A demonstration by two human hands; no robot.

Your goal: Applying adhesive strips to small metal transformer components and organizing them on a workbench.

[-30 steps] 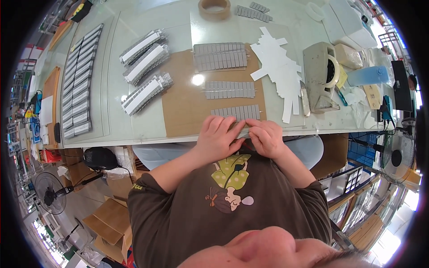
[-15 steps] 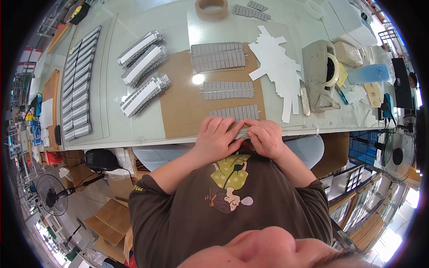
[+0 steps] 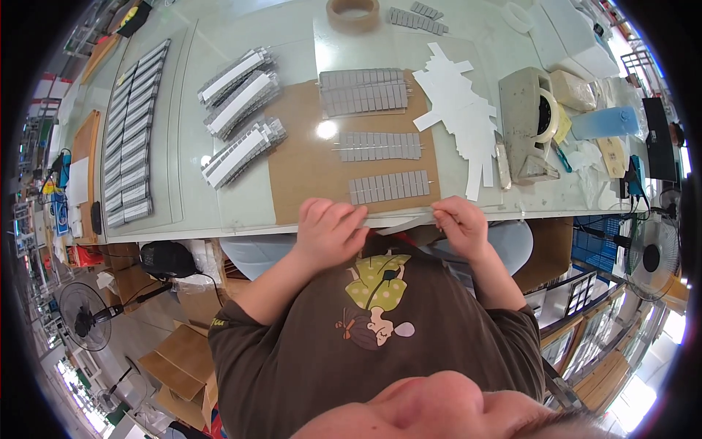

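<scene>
Over the near table edge, my right hand [image 3: 462, 227] pinches one end of a thin white strip [image 3: 406, 224]. The strip slants down to the left, its other end close to my left thumb. My left hand [image 3: 329, 233] is at the table edge with curled fingers; what they hold, if anything, is too small to make out. Just beyond my hands lies a row of grey segments [image 3: 390, 189] with a thin wire through it, on a brown board [image 3: 300, 175]. A second similar row [image 3: 380, 146] lies behind it, and overlapping rows [image 3: 363, 94] lie farther back.
A pile of white strips [image 3: 455, 110] lies right of the board, beside a tape dispenser [image 3: 521, 110]. Left stand three bundles of segments with white strips [image 3: 241, 95] and a long striped panel [image 3: 137, 135]. A tape roll [image 3: 353, 13] and a blue bottle [image 3: 604, 123] are farther off.
My hands, together at the near row before, have moved apart: left hand leftward, right hand rightward. The white strip now shows between them, and the near row is fully uncovered.
</scene>
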